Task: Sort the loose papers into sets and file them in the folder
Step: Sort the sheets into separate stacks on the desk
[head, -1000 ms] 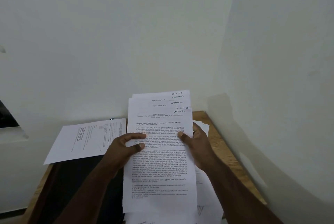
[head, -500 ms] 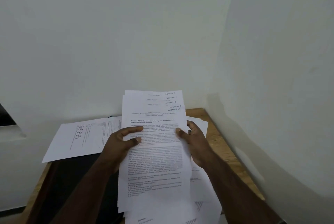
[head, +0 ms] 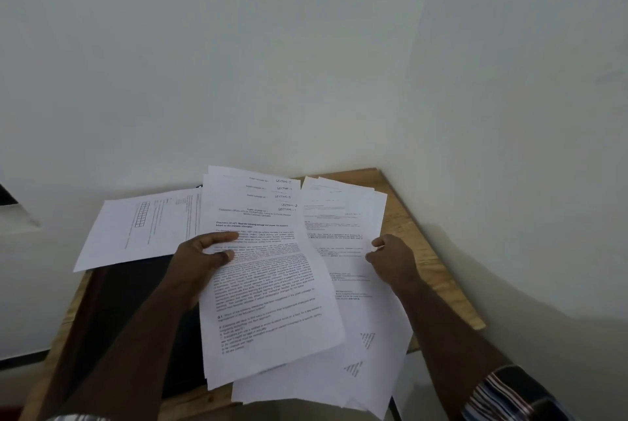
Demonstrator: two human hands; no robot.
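Observation:
My left hand (head: pixel 200 261) grips the left edge of a fanned set of printed sheets (head: pixel 268 284), their handwritten section labels staggered at the top. My right hand (head: pixel 394 259) rests on the right side of a loose pile of papers (head: pixel 343 244) lying on the wooden table, fingers curled at the sheet's edge. A dark folder (head: pixel 136 312) lies on the table under my left forearm. Another printed sheet with a grid (head: pixel 142 227) lies across the folder's far end.
The wooden table (head: pixel 431 271) sits in a corner between two pale walls. Its right edge runs close to the right wall. Papers overhang the table's near edge (head: pixel 306 393).
My right hand let go of the fanned set and moved right onto the loose pile. The set now tilts left in my left hand alone. The view dropped lower.

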